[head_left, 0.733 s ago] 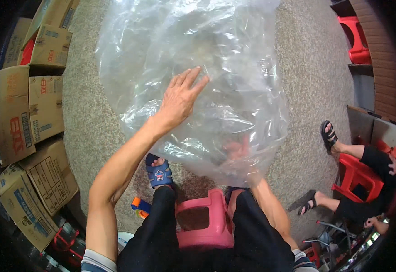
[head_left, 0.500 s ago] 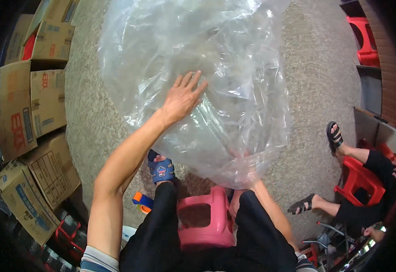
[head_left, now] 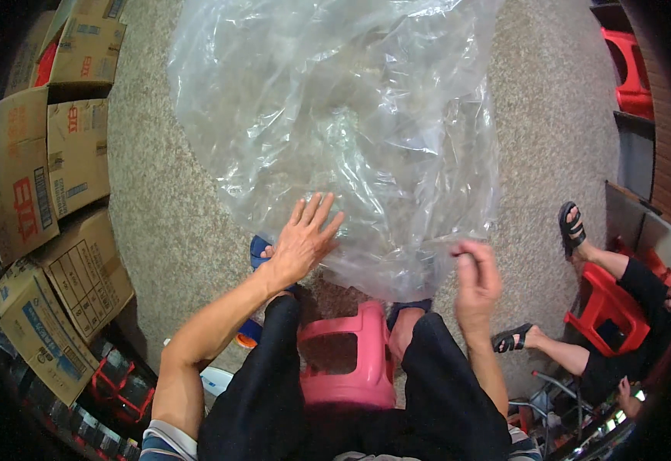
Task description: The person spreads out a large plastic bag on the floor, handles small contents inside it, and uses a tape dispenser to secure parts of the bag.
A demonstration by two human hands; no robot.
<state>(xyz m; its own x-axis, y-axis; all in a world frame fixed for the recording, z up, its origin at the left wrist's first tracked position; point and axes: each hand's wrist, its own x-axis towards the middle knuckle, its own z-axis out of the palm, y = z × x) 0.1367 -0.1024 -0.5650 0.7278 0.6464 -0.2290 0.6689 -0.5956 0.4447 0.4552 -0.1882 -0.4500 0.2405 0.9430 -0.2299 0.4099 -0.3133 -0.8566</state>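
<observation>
The plastic film (head_left: pixel 289 123) looks glossy, the cardboard boxes (head_left: pixel 79 150) matt, the floor (head_left: pixel 151 192) rough.

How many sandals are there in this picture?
4: a blue sandal partly behind the left hand, a dark blue sandal just below the clear plastic, and a black sandal with another black one below it at right. Others may be hidden.

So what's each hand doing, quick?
Left hand: open, spread over the clear plastic.
Right hand: fingers curled at its edge; blurred, can't tell if it's gripping.
</observation>
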